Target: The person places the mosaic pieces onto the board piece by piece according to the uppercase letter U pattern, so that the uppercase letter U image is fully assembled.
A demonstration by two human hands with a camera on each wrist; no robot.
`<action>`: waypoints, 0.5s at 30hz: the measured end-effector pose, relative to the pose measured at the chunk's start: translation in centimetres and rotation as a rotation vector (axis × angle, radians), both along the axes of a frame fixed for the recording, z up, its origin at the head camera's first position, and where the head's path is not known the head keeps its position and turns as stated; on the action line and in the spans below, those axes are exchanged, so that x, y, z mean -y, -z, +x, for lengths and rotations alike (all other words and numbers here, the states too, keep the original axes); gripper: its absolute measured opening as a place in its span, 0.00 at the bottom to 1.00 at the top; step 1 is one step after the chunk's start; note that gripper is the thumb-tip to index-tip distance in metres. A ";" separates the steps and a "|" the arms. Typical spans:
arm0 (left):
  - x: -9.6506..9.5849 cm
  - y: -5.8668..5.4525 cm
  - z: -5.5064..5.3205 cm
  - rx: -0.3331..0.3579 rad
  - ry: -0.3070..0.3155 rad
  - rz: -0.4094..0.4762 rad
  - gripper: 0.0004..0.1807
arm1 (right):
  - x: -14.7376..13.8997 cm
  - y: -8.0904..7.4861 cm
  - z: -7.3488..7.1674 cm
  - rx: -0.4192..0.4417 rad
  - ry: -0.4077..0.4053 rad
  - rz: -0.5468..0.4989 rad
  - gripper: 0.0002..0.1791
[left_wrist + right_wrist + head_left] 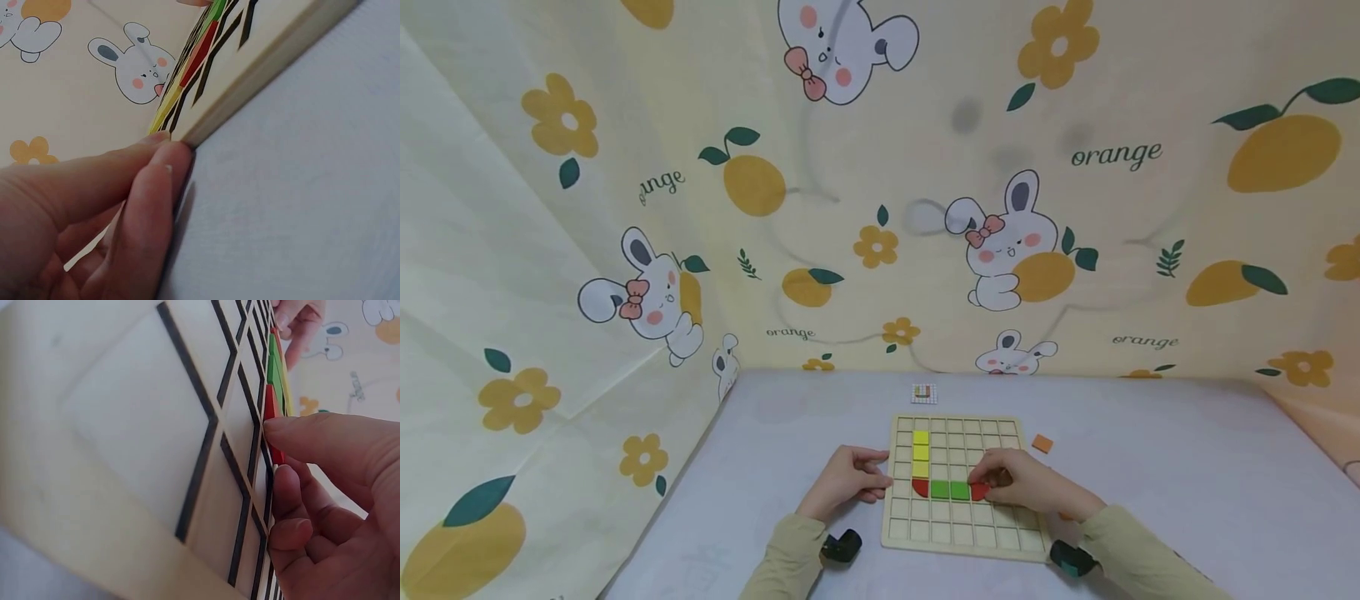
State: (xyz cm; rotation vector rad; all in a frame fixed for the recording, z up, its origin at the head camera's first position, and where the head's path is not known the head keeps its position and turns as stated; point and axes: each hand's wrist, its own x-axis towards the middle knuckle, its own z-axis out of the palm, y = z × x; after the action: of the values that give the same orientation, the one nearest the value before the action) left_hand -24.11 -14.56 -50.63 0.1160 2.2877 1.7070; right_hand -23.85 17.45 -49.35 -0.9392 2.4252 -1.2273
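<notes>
A wooden grid board (904, 510) lies on the table. In one column stand several yellow squares (921, 453), with a red quarter-round piece (920, 487) below them. Two green squares (950, 490) continue the row to the right. At the end of that row my right hand (1026, 482) holds a second red piece (271, 407) between thumb and fingers, down at the board's surface; the fingers partly cover it. My left hand (844, 482) holds the board's left edge, its thumb and fingertips (153, 187) right at the rim.
Behind the board lies a small card (924, 394) with a coloured grid picture. An orange square (1042, 443) rests beyond the board's right edge, and another orange piece (1066, 517) shows partly under the right wrist. A patterned cloth (850, 292) hangs at the back and left.
</notes>
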 end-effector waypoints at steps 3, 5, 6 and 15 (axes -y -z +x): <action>0.0 0.0 0.0 -0.002 0.003 0.005 0.25 | 0.1 -0.2 0.0 0.019 0.004 -0.014 0.11; 0.0 0.0 0.0 -0.001 0.002 0.007 0.25 | 0.1 -0.2 0.0 0.032 0.008 -0.016 0.11; 0.0 0.0 0.0 0.001 0.001 0.008 0.25 | 0.1 -0.2 -0.1 0.037 0.010 -0.018 0.12; -0.1 0.0 0.0 0.001 -0.003 -0.004 0.26 | 0.2 0.3 -0.2 0.046 0.015 -0.046 0.12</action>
State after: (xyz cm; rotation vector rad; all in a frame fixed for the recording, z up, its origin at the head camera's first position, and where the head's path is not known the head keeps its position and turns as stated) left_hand -24.07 -14.46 -50.64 0.1107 2.2911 1.7035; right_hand -24.01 17.30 -49.61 -0.8970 2.3817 -1.3012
